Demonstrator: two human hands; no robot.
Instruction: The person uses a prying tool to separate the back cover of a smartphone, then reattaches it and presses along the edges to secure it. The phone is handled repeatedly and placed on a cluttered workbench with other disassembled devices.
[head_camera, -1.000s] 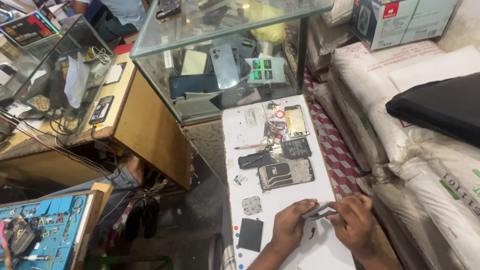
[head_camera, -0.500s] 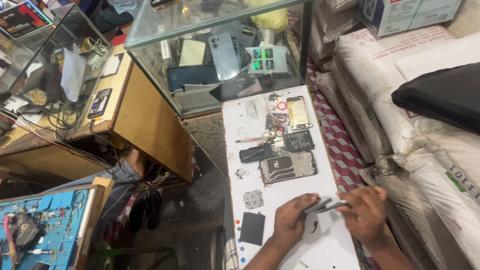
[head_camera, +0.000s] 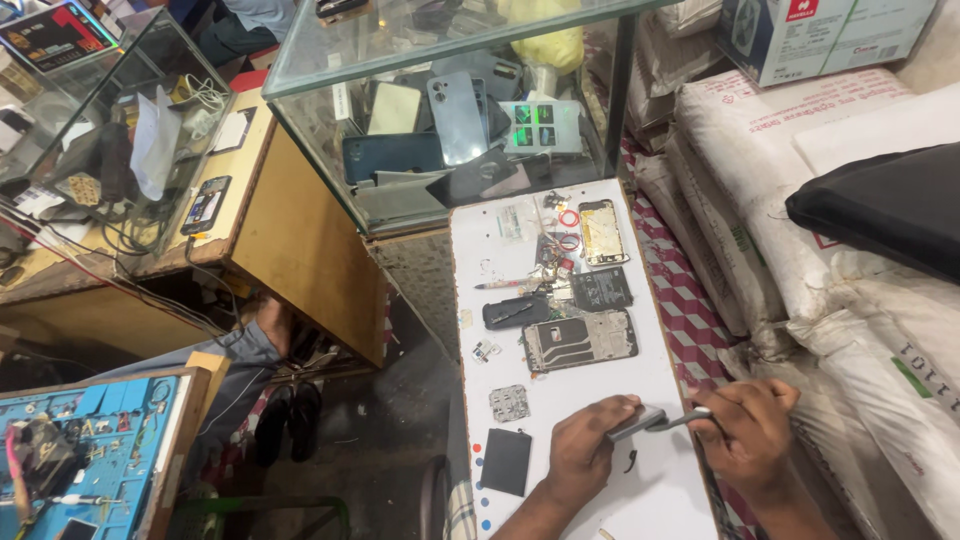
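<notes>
My left hand (head_camera: 585, 450) presses on a small grey phone part (head_camera: 640, 422) lying on the white work board (head_camera: 560, 395). My right hand (head_camera: 750, 430) grips a thin dark tool (head_camera: 682, 420), tweezers by the look of it, whose tip touches that grey part. A tiny black piece (head_camera: 631, 461) lies just below the two hands. Beyond them an opened phone frame (head_camera: 580, 341) lies flat, with a black cover (head_camera: 516, 312), a dark battery (head_camera: 601, 289) and a gold-coloured board (head_camera: 603, 232) farther up.
A black rectangle (head_camera: 506, 462) and a small metal shield (head_camera: 509, 403) lie at the board's left. A glass case (head_camera: 450, 110) of phones stands beyond it. White sacks (head_camera: 850, 260) pile up on the right. A wooden counter (head_camera: 290, 220) and blue mat (head_camera: 90, 450) are left.
The view has shifted slightly. Both hands stay on the grey part at the near end of the board, the right hand still working the tool against it.
</notes>
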